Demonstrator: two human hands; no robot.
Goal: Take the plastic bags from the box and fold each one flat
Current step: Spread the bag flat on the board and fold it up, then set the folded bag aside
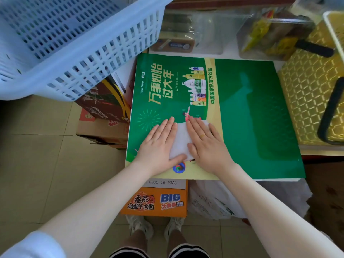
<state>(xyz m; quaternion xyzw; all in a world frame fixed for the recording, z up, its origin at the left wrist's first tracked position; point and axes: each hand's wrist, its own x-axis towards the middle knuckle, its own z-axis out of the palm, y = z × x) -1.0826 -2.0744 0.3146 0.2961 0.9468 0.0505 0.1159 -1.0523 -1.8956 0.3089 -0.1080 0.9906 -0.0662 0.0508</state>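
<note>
Item: folded plastic bag (pixel 181 140), white, thin, semi-opaque film, already reduced to a small rectangle with straight edges.
Location: lies flat on the green poster board (pixel 251 118), toward the board's 6 o'clock edge and left of its middle.
Long axis: runs from 6 to 12 o'clock, away from the person; the short side spans the gap between the two hands.
Left hand (pixel 158 144): rests palm-down on the bag's 9 o'clock edge, fingers straight and held together, pointing toward 1 o'clock, thumb laid across the near corner.
Right hand (pixel 206 144): rests palm-down on the bag's 3 o'clock edge, fingers straight and slightly spread, pointing toward 11 o'clock; a gold ring on one finger.
Key relation: the bag sits directly under and between both palms, equally near each hand; only a central strip shows.
Step, as judged: pressing the fold flat; a further fold would likely turn the far end back toward 6 o'clock.
Board surface: glossy, smooth, printed; the film may slide on it.
Supply: crumpled white plastic bags (pixel 214 203) at 6 o'clock below the board, beside an orange carton (pixel 156 203).
Surroundings: pale blue lattice basket (pixel 55 40) at 10 o'clock; yellow mesh basket (pixel 307 94) at 3 o'clock.
</note>
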